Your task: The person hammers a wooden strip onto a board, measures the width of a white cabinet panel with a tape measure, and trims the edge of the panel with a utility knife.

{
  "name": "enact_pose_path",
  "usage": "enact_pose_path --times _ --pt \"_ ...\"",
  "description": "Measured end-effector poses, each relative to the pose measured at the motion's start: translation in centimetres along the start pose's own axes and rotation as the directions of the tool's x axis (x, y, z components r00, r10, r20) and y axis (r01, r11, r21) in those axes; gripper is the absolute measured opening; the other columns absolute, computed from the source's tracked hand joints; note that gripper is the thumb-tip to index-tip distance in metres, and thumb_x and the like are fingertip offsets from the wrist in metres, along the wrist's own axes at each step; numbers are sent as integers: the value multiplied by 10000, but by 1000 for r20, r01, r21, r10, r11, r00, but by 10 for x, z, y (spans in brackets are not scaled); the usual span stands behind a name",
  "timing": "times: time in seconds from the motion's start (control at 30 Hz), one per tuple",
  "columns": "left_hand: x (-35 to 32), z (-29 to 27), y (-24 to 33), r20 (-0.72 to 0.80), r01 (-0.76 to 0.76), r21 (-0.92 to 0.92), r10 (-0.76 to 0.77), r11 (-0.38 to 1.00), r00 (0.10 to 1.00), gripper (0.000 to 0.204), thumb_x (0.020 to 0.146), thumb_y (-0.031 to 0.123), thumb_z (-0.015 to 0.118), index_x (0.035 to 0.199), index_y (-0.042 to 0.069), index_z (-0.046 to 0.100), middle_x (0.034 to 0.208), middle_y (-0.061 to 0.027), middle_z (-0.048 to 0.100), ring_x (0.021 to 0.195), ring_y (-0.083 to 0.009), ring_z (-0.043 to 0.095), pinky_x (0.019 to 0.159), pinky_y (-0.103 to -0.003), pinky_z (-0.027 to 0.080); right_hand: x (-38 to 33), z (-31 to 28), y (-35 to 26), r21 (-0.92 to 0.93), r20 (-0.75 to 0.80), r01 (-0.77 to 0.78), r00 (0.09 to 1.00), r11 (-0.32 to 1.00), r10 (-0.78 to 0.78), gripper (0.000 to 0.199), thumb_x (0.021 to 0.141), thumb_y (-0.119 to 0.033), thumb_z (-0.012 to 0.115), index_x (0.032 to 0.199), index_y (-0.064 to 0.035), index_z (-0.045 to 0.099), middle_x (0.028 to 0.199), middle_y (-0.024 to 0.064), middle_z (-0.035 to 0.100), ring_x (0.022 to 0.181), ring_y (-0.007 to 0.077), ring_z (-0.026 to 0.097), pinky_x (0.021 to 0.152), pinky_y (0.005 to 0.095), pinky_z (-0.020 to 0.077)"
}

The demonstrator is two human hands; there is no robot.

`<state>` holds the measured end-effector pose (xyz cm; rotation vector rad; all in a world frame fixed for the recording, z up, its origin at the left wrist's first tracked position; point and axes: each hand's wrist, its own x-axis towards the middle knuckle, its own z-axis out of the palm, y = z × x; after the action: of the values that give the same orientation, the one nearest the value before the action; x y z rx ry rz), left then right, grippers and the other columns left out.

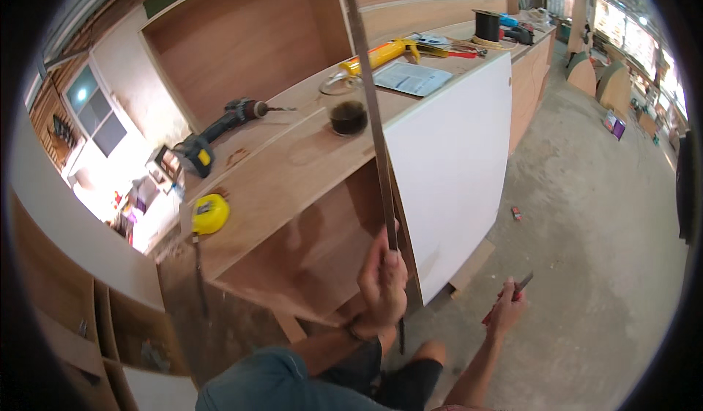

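Fingers (381, 264) of the left hand (382, 286) are wrapping fully around a long thin metal strip (370, 96), thumb pressing its face; grip closed tight, no gap showing. The right hand (507, 310) is curling shut around a small red-handled tool (512, 294), its dark tip pointing up and away.

Landmark: the white panel (454, 169) fronting the plywood cabinet (293, 169).
- The strip is standing nearly upright just left of the panel's left edge, running along that edge from above the cabinet top down past the hand to the floor.
- The right hand is hovering below the panel's lower corner, apart from it.
- Left of the panel, on the cabinet top: a dark round cup (348, 116), a cordless drill (212, 136), a yellow tape measure (210, 213). Behind the panel's top edge: a paper sheet (411, 78) and a yellow caulking gun (377, 56).

Step, as judged: the strip is being held against the panel's edge as a straightedge or trim piece, the tool waiting to mark or cut. The next move seems to call for steadying the strip flush to the edge, then bringing the right hand up to it.

Hard to make out: the strip's top is cut off by the frame; whether it is touching the panel is unclear; the tool's kind is too small to tell; the cabinet's inside behind the panel is hidden.
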<state>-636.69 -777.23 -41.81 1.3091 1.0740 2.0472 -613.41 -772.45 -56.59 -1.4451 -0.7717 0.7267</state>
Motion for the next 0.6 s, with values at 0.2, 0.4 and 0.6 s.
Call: enact_pose_path --times 0.2,0.4,0.6 --pt "84 -20 132 -171 35 211 2 977 985 484 1061 214 538 1470 -32 453 864 38 476 676 -44 397 588 -217 353 -36 -84 9 -346 14 -354 924 869 382 289 958 -288 620 786 -65 559 610 8 519 464 125 488 428 311 393" --pt "162 -66 192 -97 48 682 26 730 995 439 999 264 632 1341 -10 599 900 -98 621 795 -210 601 714 -336 485 -85 -160 -7 -487 61 -551 753 678 655 291 931 -282 626 758 -66 535 582 22 526 434 153 508 401 339 413" --pt "176 -133 178 -21 3 941 49 338 999 445 973 266 628 1347 26 595 1176 -228 675 1080 -429 635 866 -480 515 -111 -198 -38 -560 64 -574 689 598 722 232 888 -233 645 803 -36 555 576 42 540 456 182 563 407 351 450"
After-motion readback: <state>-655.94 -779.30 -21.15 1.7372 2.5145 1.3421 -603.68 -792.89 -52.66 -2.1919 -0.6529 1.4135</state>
